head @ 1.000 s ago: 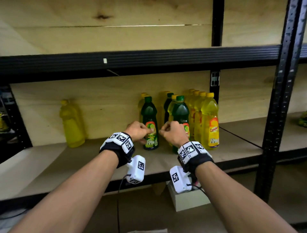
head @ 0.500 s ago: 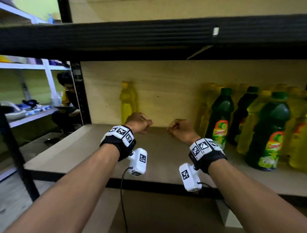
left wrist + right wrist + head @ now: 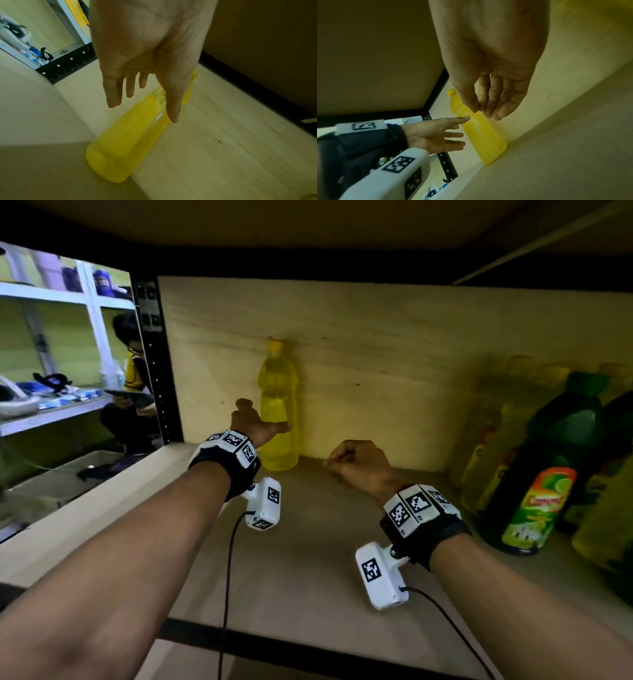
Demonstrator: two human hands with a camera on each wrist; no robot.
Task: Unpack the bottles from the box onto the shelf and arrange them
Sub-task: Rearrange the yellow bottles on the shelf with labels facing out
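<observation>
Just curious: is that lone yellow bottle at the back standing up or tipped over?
Upright: the yellow bottle stands on its base on the shelf, cap up.

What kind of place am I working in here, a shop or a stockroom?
Likely a stockroom or a shop's back storage: black metal racking with a plywood shelf, rows of bottles at the right, and another stocked white rack behind.

Bare forearms end in black wristbands topped with white marker tiles. A white camera module with a black cable hangs beneath each wrist.
</observation>
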